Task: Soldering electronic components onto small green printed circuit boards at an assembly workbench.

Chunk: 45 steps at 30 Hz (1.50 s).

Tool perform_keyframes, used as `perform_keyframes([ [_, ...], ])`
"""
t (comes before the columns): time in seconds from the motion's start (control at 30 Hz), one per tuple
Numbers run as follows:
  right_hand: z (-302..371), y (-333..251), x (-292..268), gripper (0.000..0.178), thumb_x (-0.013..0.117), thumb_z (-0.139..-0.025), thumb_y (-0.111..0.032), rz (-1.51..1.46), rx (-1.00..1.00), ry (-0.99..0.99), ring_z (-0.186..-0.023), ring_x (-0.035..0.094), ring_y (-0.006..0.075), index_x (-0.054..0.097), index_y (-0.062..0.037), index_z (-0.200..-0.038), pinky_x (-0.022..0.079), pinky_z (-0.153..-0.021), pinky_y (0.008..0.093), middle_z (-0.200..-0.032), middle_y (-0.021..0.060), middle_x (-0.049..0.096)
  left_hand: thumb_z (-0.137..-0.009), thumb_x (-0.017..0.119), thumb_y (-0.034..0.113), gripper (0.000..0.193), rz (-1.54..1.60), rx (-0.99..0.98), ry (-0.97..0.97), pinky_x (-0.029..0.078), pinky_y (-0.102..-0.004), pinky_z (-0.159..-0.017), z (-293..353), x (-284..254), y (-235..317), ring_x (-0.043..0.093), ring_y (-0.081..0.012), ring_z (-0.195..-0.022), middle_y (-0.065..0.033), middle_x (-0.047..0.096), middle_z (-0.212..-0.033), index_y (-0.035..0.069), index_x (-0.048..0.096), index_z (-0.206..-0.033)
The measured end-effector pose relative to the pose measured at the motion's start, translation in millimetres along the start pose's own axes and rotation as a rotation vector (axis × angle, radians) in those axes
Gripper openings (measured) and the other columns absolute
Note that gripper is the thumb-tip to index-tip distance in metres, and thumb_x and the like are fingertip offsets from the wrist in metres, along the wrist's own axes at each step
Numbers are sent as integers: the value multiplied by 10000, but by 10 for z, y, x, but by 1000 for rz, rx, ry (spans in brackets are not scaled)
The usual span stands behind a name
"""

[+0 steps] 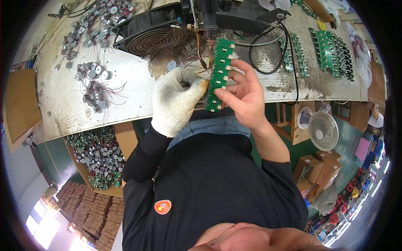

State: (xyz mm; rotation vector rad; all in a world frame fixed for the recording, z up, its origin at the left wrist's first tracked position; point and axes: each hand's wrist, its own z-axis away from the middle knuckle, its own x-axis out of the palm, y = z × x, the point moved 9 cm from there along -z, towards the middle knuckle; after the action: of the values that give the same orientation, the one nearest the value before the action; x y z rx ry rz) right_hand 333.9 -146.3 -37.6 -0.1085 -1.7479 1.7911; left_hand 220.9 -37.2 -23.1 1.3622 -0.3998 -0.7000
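Note:
My bare right hand (243,95) grips a long green circuit board strip (219,75) by its right edge, thumb on its face and fingers behind. The strip stands nearly upright in view and carries a row of small pale connectors. On its left side, my left hand (176,97) in a white knitted glove is closed in a pinch, its thumb tip beside the board. What that pinch holds, if anything, is hidden. Just beyond the hands, a soldering head (209,35) hangs down, with a thin curved copper-coloured tube (199,48) next to it. The board's upper end overlaps the soldering head's lower part.
A black fan with a round grille (155,42) stands behind my left hand. Small round motors with wires (94,73) lie in clusters on the left. More green boards (331,52) are at the right, past a black cable (296,79). A carton of parts (98,157) sits below the bench.

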Motion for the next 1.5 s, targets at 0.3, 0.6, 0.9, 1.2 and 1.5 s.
perform_keyframes([
  [0.3,-14,-15,-7,629,632,-836,87,1,-24,19,-709,623,120,313,-50,-1360,499,-524,217,-1072,132,557,-827,685,124,165,0,-6,17,459,-247,-598,-28,-9,32,566,-85,-659,-47,629,-701,-31,640,-790],
  [0.6,-30,-65,10,621,635,-837,80,16,-35,17,-709,621,116,316,-54,-1353,499,-526,216,-1064,128,557,-829,702,138,184,-51,-11,35,459,-253,-588,-38,-18,35,561,-78,-647,-52,631,-692,-33,643,-792],
  [0.9,6,16,2,623,635,-830,93,5,-33,16,-712,625,116,318,-51,-1347,502,-522,215,-1059,126,559,-826,702,150,194,-12,-46,31,461,-264,-572,-19,-21,-125,579,-94,-638,-58,636,-675,-34,650,-792],
  [1.2,16,50,-13,628,635,-833,87,-32,25,18,-720,635,130,309,-41,-1354,507,-523,229,-1071,148,566,-828,693,157,203,186,-56,71,461,-262,-566,31,-36,-96,577,-93,-640,-55,640,-714,-41,647,-819],
  [1.5,20,26,-2,626,636,-833,85,-24,3,11,-702,613,111,318,-42,-1357,494,-531,220,-1070,145,567,-833,686,134,177,168,-105,-73,454,-224,-599,-13,40,-147,556,-74,-682,-41,623,-735,-37,642,-822],
])
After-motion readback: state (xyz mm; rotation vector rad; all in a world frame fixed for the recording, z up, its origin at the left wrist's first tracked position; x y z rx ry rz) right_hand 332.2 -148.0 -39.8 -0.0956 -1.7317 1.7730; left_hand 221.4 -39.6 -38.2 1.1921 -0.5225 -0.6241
